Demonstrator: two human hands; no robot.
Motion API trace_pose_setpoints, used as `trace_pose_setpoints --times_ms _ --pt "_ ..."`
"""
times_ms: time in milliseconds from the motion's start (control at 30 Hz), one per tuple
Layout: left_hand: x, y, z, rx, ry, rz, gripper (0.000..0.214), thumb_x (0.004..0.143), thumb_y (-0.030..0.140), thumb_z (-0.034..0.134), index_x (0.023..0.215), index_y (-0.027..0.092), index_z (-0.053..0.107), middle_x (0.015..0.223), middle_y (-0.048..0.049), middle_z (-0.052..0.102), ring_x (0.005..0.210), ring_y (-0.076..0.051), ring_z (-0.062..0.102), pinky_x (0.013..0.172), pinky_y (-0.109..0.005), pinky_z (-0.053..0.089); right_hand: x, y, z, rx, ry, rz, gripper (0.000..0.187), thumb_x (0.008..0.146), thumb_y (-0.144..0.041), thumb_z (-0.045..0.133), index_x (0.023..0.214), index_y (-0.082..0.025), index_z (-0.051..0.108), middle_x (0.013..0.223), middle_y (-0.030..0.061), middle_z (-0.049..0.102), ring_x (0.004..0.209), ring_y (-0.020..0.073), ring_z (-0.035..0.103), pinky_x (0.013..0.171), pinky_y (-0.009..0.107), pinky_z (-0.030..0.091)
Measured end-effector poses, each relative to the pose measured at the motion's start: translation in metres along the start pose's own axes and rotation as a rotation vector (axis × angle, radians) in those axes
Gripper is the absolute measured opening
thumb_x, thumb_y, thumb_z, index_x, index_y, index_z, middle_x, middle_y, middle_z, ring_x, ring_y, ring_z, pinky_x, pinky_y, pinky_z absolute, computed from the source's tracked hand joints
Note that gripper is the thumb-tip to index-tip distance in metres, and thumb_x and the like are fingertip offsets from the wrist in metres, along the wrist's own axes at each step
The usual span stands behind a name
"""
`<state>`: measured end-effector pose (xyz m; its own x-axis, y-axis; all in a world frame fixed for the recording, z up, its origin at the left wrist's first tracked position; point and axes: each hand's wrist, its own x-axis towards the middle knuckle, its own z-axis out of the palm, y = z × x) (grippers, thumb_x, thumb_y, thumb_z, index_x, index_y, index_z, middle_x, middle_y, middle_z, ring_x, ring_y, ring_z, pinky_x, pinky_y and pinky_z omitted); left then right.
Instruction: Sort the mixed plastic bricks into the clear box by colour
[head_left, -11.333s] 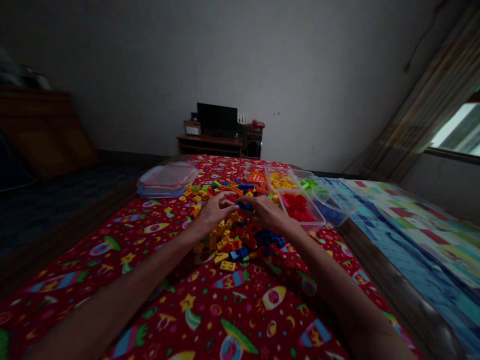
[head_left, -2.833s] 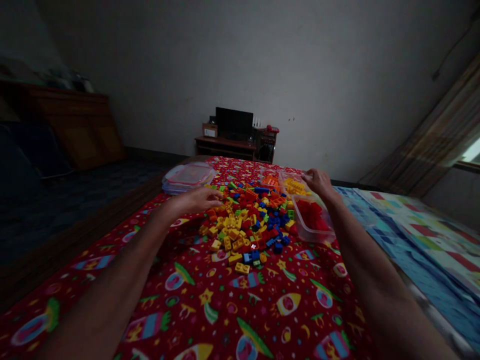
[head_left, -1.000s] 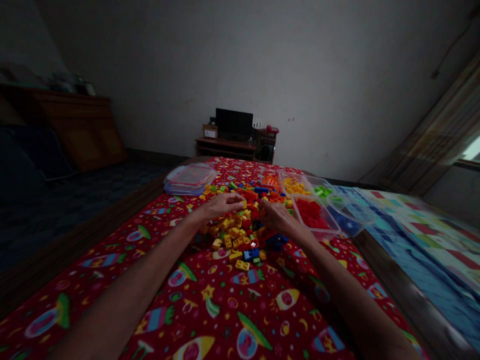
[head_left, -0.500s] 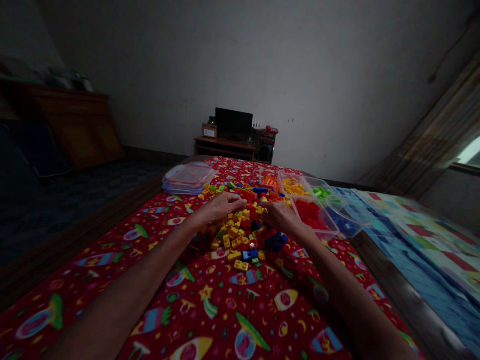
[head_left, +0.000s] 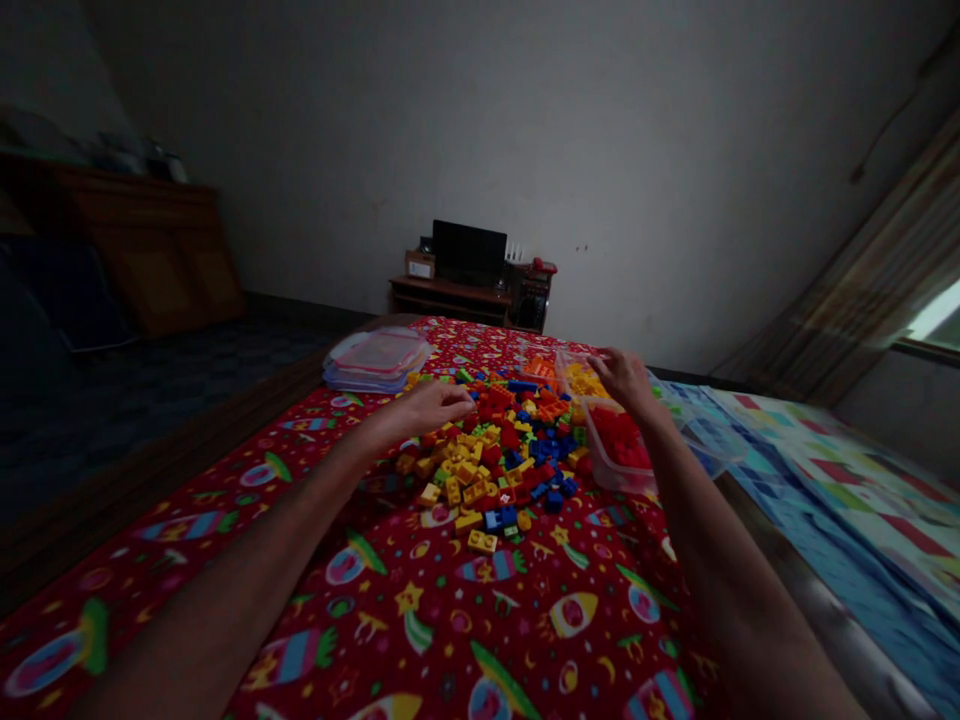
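A heap of mixed toy building bricks (head_left: 480, 465), yellow, red, blue, green and orange, lies on the red patterned cloth (head_left: 442, 600). At the heap's upper left is my left hand (head_left: 431, 408), its fingertips pressed together; anything between them is too small to make out. My right hand (head_left: 628, 380) hovers by the clear box of yellow bricks (head_left: 585, 378), fingers stretched leftward and apart, with no brick visible in them. Below that hand stands a clear box of red bricks (head_left: 622, 440), partly covered by the wrist.
Orange bricks (head_left: 538, 370) fill a box at the back. Green bricks and another clear box (head_left: 720, 445) are partly hidden behind my right arm. Stacked lids (head_left: 379, 358) sit at the far left. Beyond the cloth stands a desk with a monitor (head_left: 470, 250).
My right hand has risen from the heap and swung right to the yellow-brick box. My left hand has shifted slightly left, uncovering more of the heap.
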<state>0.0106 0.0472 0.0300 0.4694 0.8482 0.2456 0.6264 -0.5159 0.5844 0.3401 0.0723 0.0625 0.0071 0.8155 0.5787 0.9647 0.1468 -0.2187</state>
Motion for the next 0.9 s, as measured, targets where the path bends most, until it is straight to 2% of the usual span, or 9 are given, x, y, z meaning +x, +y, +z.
trace_pose_setpoints --times_ms 100,200,300,400,567,700,800,900 --pt "0.000 -0.003 -0.001 0.051 -0.124 0.004 0.041 0.078 0.048 0.047 0.091 0.016 0.070 0.084 -0.0036 0.072 0.077 -0.021 0.065 0.065 -0.025 0.047 -0.029 -0.012 0.002 0.057 -0.019 -0.068 0.033 0.090 -0.031 0.042 0.098 -0.014 0.070 0.085 0.0112 0.072 0.075 0.0188 0.064 0.065 0.025 0.040" --pt "-0.001 -0.003 0.003 0.137 -0.195 -0.036 0.042 0.078 0.044 0.049 0.102 0.016 0.067 0.097 -0.0066 0.072 0.086 -0.021 0.065 0.073 -0.025 0.048 -0.053 -0.034 0.003 -0.002 -0.154 -0.139 0.032 0.089 -0.028 0.042 0.085 -0.015 0.071 0.073 0.0082 0.069 0.062 0.0155 0.058 0.056 0.024 0.032" --pt "-0.004 0.000 0.011 0.267 -0.299 -0.043 0.044 0.078 0.043 0.052 0.111 0.016 0.064 0.110 -0.0079 0.069 0.095 -0.021 0.064 0.080 -0.025 0.048 -0.066 -0.058 0.001 -0.045 -0.254 -0.216 0.030 0.089 -0.026 0.042 0.083 -0.016 0.070 0.069 0.0066 0.066 0.057 0.0128 0.052 0.054 0.024 0.026" --pt "-0.007 0.007 0.019 0.362 -0.348 -0.033 0.045 0.077 0.041 0.056 0.116 0.019 0.061 0.116 -0.0062 0.066 0.100 -0.021 0.062 0.081 -0.024 0.047 -0.074 -0.075 0.000 -0.055 -0.289 -0.270 0.030 0.090 -0.024 0.040 0.085 -0.016 0.069 0.071 0.0066 0.066 0.056 0.0113 0.049 0.054 0.025 0.023" --pt "-0.009 0.013 0.023 0.426 -0.271 -0.029 0.039 0.075 0.035 0.059 0.112 0.022 0.064 0.109 -0.0039 0.069 0.097 -0.020 0.063 0.078 -0.022 0.046 -0.080 -0.078 0.007 -0.116 -0.391 -0.305 0.029 0.089 -0.020 0.039 0.086 -0.016 0.068 0.072 0.0068 0.064 0.058 0.0116 0.047 0.054 0.026 0.021" --pt "-0.006 0.007 0.022 0.389 -0.252 -0.013 0.037 0.073 0.032 0.059 0.108 0.022 0.066 0.104 -0.0030 0.071 0.093 -0.020 0.064 0.076 -0.022 0.046 -0.082 -0.072 0.013 -0.094 -0.399 -0.312 0.029 0.089 -0.019 0.039 0.087 -0.015 0.068 0.073 0.0074 0.064 0.062 0.0125 0.050 0.055 0.025 0.023" --pt "-0.002 0.002 0.025 0.337 -0.192 0.010 0.031 0.078 0.033 0.052 0.102 0.020 0.067 0.101 -0.0037 0.071 0.089 -0.018 0.064 0.074 -0.021 0.046 -0.084 -0.072 0.014 -0.045 -0.402 -0.348 0.026 0.089 -0.018 0.042 0.093 -0.015 0.067 0.080 0.0083 0.066 0.069 0.0134 0.054 0.058 0.024 0.027" --pt "0.000 0.002 0.034 0.332 -0.070 0.000 0.036 0.086 0.036 0.039 0.086 0.016 0.069 0.087 -0.0061 0.071 0.078 -0.018 0.063 0.068 -0.024 0.046 -0.088 -0.075 0.015 -0.019 -0.435 -0.394 0.025 0.090 -0.017 0.043 0.094 -0.015 0.067 0.084 0.0094 0.066 0.071 0.0136 0.055 0.061 0.023 0.031"
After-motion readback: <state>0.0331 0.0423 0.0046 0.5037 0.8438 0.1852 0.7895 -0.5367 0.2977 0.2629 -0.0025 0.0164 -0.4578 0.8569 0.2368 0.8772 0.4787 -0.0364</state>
